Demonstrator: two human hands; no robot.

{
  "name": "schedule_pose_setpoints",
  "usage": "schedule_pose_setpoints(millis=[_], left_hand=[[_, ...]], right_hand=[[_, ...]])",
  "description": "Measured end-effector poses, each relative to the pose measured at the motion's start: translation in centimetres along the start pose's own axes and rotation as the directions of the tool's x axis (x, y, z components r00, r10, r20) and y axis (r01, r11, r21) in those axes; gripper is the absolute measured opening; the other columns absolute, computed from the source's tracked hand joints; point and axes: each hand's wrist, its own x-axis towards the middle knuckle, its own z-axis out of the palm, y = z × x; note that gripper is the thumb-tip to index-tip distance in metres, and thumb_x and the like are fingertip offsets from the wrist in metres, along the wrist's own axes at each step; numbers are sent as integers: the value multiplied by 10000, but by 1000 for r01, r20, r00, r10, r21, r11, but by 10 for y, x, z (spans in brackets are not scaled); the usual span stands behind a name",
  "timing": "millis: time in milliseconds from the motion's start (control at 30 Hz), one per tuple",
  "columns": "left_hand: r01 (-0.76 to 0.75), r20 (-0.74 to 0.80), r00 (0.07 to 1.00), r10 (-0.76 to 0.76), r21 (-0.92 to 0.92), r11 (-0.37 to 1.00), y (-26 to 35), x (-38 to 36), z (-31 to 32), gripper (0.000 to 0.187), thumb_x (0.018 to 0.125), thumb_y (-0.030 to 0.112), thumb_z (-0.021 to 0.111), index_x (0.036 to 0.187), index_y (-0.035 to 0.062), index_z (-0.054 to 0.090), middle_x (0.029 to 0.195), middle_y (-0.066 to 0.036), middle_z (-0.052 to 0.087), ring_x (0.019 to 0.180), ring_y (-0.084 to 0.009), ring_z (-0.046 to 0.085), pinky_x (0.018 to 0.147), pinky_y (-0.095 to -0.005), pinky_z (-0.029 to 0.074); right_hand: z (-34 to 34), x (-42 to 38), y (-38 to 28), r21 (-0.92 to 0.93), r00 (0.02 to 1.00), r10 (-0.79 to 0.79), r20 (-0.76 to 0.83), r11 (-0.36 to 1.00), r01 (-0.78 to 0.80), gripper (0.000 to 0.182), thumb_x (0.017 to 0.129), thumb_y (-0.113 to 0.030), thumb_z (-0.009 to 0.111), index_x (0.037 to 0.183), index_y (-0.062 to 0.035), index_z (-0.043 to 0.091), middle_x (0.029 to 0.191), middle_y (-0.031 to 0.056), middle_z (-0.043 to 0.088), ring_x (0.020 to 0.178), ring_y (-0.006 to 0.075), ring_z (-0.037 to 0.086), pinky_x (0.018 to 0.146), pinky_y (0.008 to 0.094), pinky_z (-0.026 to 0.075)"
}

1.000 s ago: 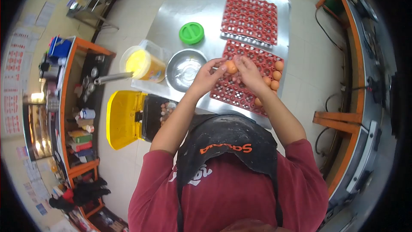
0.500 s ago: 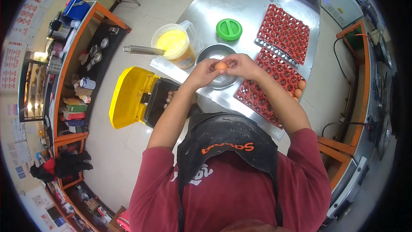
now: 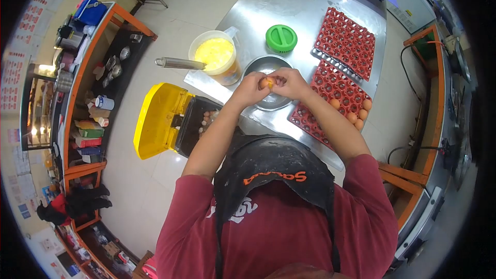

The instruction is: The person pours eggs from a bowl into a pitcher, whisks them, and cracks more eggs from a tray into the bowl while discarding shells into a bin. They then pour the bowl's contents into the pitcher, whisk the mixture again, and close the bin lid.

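Over a metal bowl (image 3: 274, 104), my left hand (image 3: 250, 90) and my right hand (image 3: 292, 83) grip a brown egg (image 3: 266, 82) from both sides. Its shell is cracked, and orange-yellow yolk shows between the fingers. Fingertips hide part of the shell. To the left of the bowl stands a plastic pitcher (image 3: 231, 75) filled with yellow beaten egg, a whisk handle (image 3: 181, 63) resting across its rim. Several whole brown eggs (image 3: 352, 117) sit in the near red egg tray (image 3: 330, 83), right of my right hand.
A green lid (image 3: 281, 38) lies behind the bowl on the steel table (image 3: 253, 10). More red trays (image 3: 345, 41) are stacked at the far right. Below the table's left edge, a black bin with a raised yellow lid (image 3: 157, 119) holds eggshells (image 3: 208, 117).
The egg, whole-looking before, is now broken open with yolk showing. Both hands stay together above the bowl. The view has shifted slightly, so more eggs in the tray are visible.
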Motion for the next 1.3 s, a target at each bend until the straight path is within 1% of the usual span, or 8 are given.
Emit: schedule_pose_setpoints(millis=[333, 433, 600, 733, 833, 1000, 1133, 1300], left_hand=[[-74, -49, 995, 84, 186, 980, 31, 0, -14, 535, 842, 156, 748, 1323, 7, 566, 1000, -164, 628, 852, -292, 638, 790, -385, 532], [91, 33, 996, -85, -449, 889, 18, -15, -9, 478, 915, 137, 717, 1346, 17, 547, 1072, -137, 658, 855, -207, 648, 745, -343, 532], [324, 119, 896, -427, -833, 448, 31, -70, -30, 452, 959, 148, 700, 1361, 37, 527, 1104, -119, 666, 840, -177, 649, 685, -282, 518], [190, 34, 826, -562, -957, 221, 1, -140, -42, 495, 964, 178, 699, 1388, 36, 488, 1105, -126, 661, 848, -191, 650, 669, -271, 508], [157, -64, 686, -725, -960, 233, -37, -200, -58, 533, 974, 178, 682, 1423, 16, 446, 1142, -132, 649, 861, -185, 652, 696, -278, 526], [625, -405, 376, -834, -553, 550, -159, -294, -37, 910, 874, 315, 750, 1548, -37, 250, 1243, -198, 625, 958, -242, 678, 776, -344, 550], [888, -361, 187, -914, -337, 315, -214, -374, -13, 1079, 778, 444, 803, 1554, -52, 241, 1407, -336, 518, 1327, -444, 515, 1081, -429, 451], [873, -348, 367, -863, -191, 449, -190, -445, 7, 953, 781, 417, 802, 1469, -92, 383, 1252, -340, 626, 1213, -415, 619, 1019, -449, 493]], right_hand=[[-8, 0, -21, -127, 990, -116, -79, 986, 105, 392, 783, -164, 753, 1145, -26, 690, 988, 141, 697, 874, 253, 689, 748, 349, 553], [-4, 0, -35, -119, 993, -113, -23, 987, 110, 401, 812, -171, 740, 1181, -33, 667, 1011, 143, 692, 936, 253, 677, 781, 361, 543], [2, -6, -18, 64, 991, 105, -79, 993, -100, 391, 882, -215, 684, 1221, -27, 634, 1118, 163, 680, 1050, 320, 651, 891, 422, 518], [-24, -2, 24, -512, 878, 426, -220, 715, -476, 459, 897, -257, 643, 1243, 40, 590, 1179, 268, 656, 1101, 417, 635, 938, 467, 511], [-32, -2, 54, -513, 905, 411, 107, 802, -304, 461, 890, -241, 639, 1238, 54, 572, 1066, 297, 676, 1028, 422, 674, 891, 455, 535], [-50, 0, 49, -121, 836, 537, 109, 842, -525, 420, 874, -137, 613, 1247, 46, 550, 856, 179, 685, 654, 221, 662, 587, 353, 538], [-101, 0, 21, -114, 893, 449, 33, 889, -443, 400, 869, -106, 604, 1241, 36, 561, 827, 117, 672, 663, 163, 636, 542, 320, 499], [-153, 21, -115, -237, 934, 326, -144, 905, -352, 327, 873, -105, 580, 1166, 38, 589, 807, 107, 652, 674, 134, 612, 572, 313, 476]])
